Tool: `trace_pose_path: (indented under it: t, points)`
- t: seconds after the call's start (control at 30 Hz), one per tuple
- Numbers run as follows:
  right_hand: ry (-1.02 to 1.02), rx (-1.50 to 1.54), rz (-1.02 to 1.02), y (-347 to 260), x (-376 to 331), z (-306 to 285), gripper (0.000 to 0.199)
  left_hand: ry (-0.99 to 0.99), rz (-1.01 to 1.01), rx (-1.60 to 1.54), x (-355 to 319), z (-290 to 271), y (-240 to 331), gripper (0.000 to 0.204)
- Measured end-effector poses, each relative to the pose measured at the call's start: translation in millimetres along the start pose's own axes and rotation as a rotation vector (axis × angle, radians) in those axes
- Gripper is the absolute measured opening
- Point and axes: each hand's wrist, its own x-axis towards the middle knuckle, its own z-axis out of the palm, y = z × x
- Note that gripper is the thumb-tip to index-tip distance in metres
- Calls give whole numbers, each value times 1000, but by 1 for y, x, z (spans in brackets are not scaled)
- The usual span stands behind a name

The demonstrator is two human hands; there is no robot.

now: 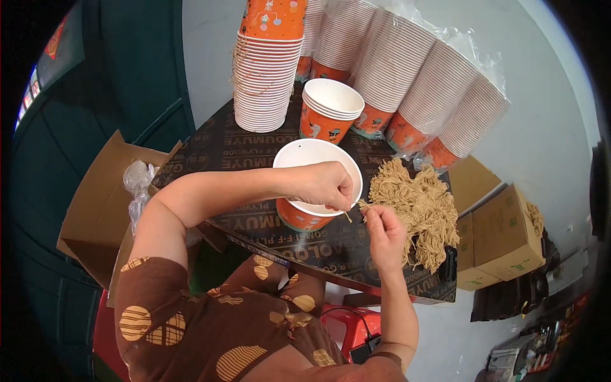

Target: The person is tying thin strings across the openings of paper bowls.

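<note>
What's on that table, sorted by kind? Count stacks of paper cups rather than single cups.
Tall cup stacks: 5 (one upright, four leaning in plastic)
Short cup stack: 1
Cup being worked on: 1
Pile of tan string: 1
Total: 8

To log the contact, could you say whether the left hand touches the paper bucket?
Touching: the head view shows the left hand resting on the paper bucket's rim.

Head camera looks steeply down, close above the table (pixel 254 149).

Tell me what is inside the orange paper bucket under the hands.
The orange paper bucket shows a bare white inside wall and nothing else. The left hand covers its near rim and part of the bottom, so that part stays unseen.
</note>
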Motion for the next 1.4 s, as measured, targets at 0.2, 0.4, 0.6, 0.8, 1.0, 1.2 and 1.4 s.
trace_pose_path:
  t: [0.2, 0.4, 0.6, 0.8, 1.0, 1.2, 1.4]
  points:
    - [-41, 117, 20, -12, 29, -1, 13, 26, 1, -223, 2, 1, -9, 10]
    - [-50, 313, 45, -15, 21, -2, 21, 88, 9, -415, 0, 2, -13, 5]
    - [-160, 258, 30, -3, -1, -6, 11, 56, 13, -334, 2, 0, -15, 8]
    - [-79, -119, -184, -13, -12, 15, 11, 70, 28, -298, -2, 1, -14, 8]
    - [-24, -172, -241, -5, -15, 22, 5, 94, 60, -175, 1, 4, -11, 9]
    - [45, -242, -349, -13, -18, 32, 4, 195, 140, 105, -1, 8, -13, 11]
    - [71, -250, -408, -1, -23, 34, 2, 295, 113, 165, -8, -7, -16, 4]
